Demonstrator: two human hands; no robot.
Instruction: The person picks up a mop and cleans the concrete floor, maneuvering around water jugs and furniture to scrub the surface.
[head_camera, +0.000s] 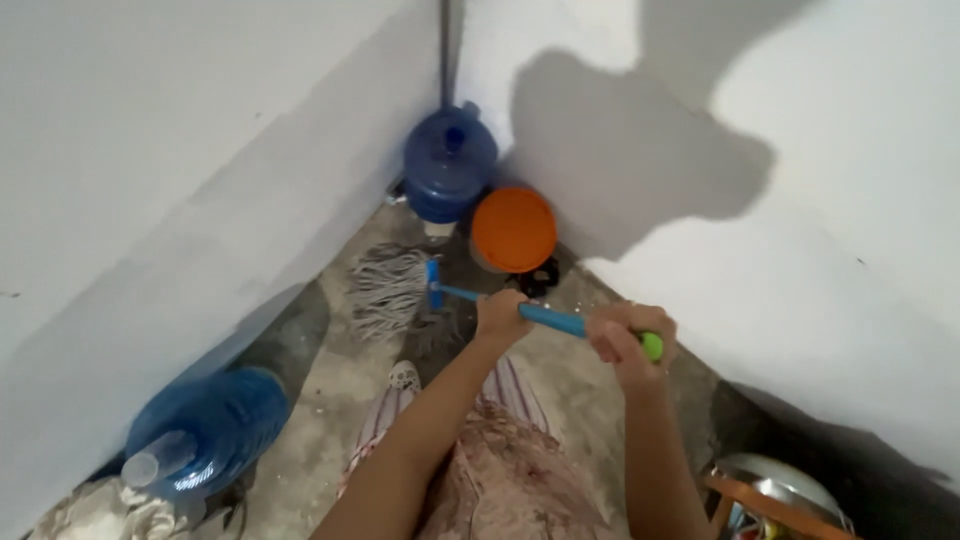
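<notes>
Two hands on one mop: left hand (503, 313) mid-handle, right hand (628, 340) near green end. One mop (432, 290), blue handle, one pale string head. Two large blue water bottles: one (449, 165) upright in floor's far corner, one (205, 432) lying along left wall. One orange lidded bucket (513, 230) beside corner bottle. One sandalled foot (403, 377) visible. One metal basin (775, 490) at floor's near right edge.
</notes>
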